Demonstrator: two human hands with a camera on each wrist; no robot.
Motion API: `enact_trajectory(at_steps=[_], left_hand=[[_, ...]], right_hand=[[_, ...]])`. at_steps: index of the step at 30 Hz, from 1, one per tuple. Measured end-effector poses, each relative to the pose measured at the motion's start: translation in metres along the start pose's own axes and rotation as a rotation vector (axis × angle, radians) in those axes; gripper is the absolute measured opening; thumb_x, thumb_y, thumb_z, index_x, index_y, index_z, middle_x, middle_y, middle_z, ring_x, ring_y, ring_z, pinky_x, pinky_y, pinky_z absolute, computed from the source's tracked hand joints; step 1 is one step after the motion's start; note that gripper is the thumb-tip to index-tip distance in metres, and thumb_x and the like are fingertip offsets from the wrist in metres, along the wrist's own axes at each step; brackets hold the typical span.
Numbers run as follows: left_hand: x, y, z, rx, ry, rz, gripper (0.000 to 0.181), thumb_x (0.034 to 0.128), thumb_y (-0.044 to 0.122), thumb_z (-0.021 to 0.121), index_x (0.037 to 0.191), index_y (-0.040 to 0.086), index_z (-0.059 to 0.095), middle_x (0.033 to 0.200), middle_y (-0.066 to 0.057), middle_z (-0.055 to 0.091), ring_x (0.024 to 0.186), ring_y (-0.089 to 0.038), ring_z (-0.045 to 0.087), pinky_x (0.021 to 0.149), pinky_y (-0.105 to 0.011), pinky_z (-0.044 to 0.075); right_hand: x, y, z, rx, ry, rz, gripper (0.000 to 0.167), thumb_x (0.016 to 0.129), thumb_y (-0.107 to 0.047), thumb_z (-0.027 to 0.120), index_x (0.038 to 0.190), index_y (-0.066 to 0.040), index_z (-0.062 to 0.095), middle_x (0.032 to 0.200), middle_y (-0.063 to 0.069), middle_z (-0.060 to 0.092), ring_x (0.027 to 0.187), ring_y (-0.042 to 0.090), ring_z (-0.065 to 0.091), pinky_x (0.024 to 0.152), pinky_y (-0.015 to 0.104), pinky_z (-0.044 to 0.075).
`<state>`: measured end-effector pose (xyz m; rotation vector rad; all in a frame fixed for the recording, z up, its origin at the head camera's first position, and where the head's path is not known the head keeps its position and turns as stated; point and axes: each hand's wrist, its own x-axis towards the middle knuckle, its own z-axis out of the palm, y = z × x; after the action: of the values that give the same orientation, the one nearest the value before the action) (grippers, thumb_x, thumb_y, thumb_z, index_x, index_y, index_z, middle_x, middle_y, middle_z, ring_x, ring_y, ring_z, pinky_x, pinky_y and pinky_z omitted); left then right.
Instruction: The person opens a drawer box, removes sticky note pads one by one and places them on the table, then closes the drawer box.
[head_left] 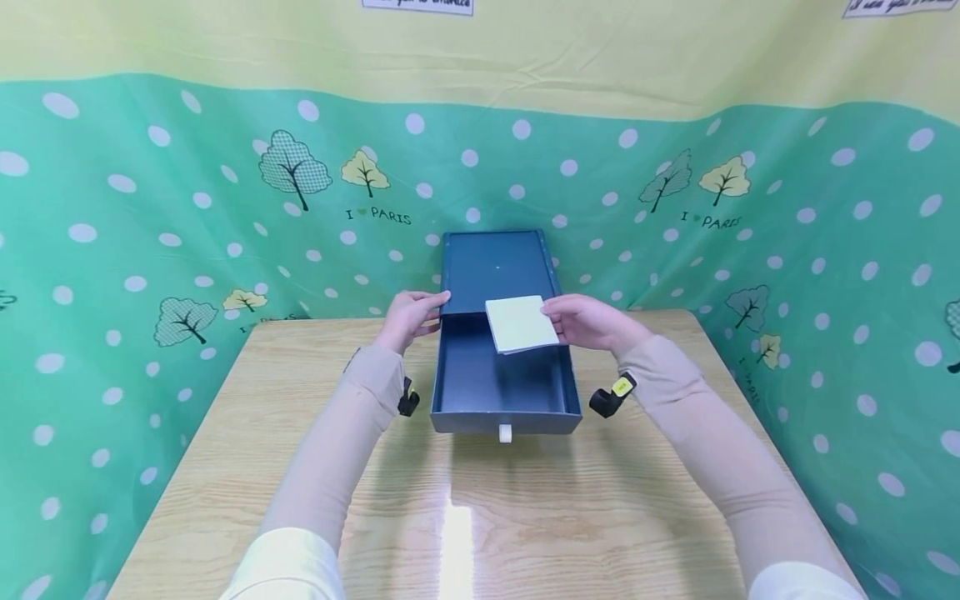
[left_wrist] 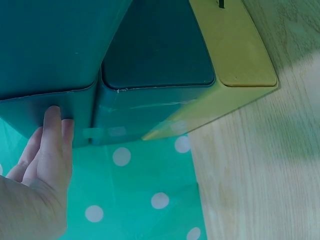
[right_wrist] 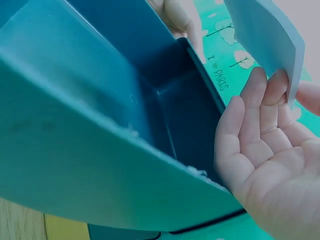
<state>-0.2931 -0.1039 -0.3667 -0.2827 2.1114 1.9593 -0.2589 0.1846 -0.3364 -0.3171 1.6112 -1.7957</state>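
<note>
A blue drawer unit (head_left: 495, 267) stands against the cloth, its top drawer (head_left: 498, 392) pulled out toward me. Between thumb and fingers, my right hand (head_left: 588, 322) pinches a small pale-yellow square notepad (head_left: 522, 325) above that drawer. The right wrist view shows the notepad (right_wrist: 272, 42) by its edge, clear of the drawer's wall, with my right hand (right_wrist: 272, 155) below it. My left hand (head_left: 411, 318) is at the unit's left side near its front corner. In the left wrist view, fairly straight fingers (left_wrist: 51, 132) touch the blue side. No contents show in the visible part of the drawer.
Under the blue top level, another blue level (left_wrist: 160, 45) and a yellow one (left_wrist: 240, 45) appear in the left wrist view. A white pull tab (head_left: 506, 433) sits on the drawer front. The wooden table (head_left: 570, 533) meets a green dotted cloth (head_left: 97, 275).
</note>
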Motion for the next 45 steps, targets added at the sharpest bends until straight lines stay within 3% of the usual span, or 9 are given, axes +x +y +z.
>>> enact_trajectory(at_steps=[19, 28, 33, 41, 45], left_hand=[[-0.001, 0.002, 0.001, -0.019, -0.010, -0.002, 0.051, 0.0893, 0.026, 0.067, 0.129, -0.004, 0.052, 0.139, -0.014, 0.046, 0.125, -0.032, 0.049, 0.098, -0.039, 0.051], [0.000, 0.001, 0.001, -0.016, -0.007, -0.006, 0.053, 0.0893, 0.027, 0.067, 0.130, -0.003, 0.051, 0.140, -0.014, 0.045, 0.126, -0.032, 0.049, 0.098, -0.039, 0.051], [0.000, 0.000, 0.001, -0.013, -0.005, -0.007, 0.053, 0.0894, 0.027, 0.067, 0.130, -0.003, 0.051, 0.140, -0.014, 0.045, 0.125, -0.032, 0.049, 0.099, -0.039, 0.051], [0.000, -0.002, 0.001, 0.001, 0.000, 0.002, 0.052, 0.0891, 0.028, 0.067, 0.129, -0.003, 0.052, 0.137, -0.014, 0.048, 0.124, -0.031, 0.051, 0.097, -0.038, 0.052], [0.000, -0.001, 0.001, 0.003, -0.007, -0.002, 0.053, 0.0891, 0.029, 0.067, 0.129, -0.002, 0.052, 0.138, -0.014, 0.048, 0.124, -0.031, 0.051, 0.098, -0.038, 0.051]], right_hand=[[-0.026, 0.006, -0.019, 0.164, 0.025, -0.023, 0.041, 0.103, -0.007, 0.021, 0.104, -0.014, 0.061, 0.095, 0.002, 0.071, 0.087, 0.013, 0.066, 0.075, 0.025, 0.055], [-0.034, 0.014, -0.038, 0.262, 0.039, -0.048, 0.045, 0.104, -0.009, 0.020, 0.103, -0.012, 0.064, 0.096, 0.003, 0.071, 0.088, 0.014, 0.065, 0.077, 0.025, 0.052], [-0.040, 0.023, -0.054, 0.361, 0.092, -0.048, 0.039, 0.104, -0.011, 0.023, 0.104, -0.010, 0.062, 0.097, 0.005, 0.071, 0.089, 0.015, 0.065, 0.077, 0.025, 0.051], [-0.050, 0.038, -0.075, 0.439, 0.203, -0.028, 0.019, 0.104, -0.011, 0.026, 0.113, -0.007, 0.042, 0.098, 0.005, 0.067, 0.089, 0.015, 0.063, 0.077, 0.025, 0.050], [-0.053, 0.046, -0.081, 0.446, 0.227, -0.022, 0.024, 0.104, -0.011, 0.027, 0.109, -0.008, 0.050, 0.098, 0.005, 0.067, 0.089, 0.015, 0.064, 0.078, 0.024, 0.050]])
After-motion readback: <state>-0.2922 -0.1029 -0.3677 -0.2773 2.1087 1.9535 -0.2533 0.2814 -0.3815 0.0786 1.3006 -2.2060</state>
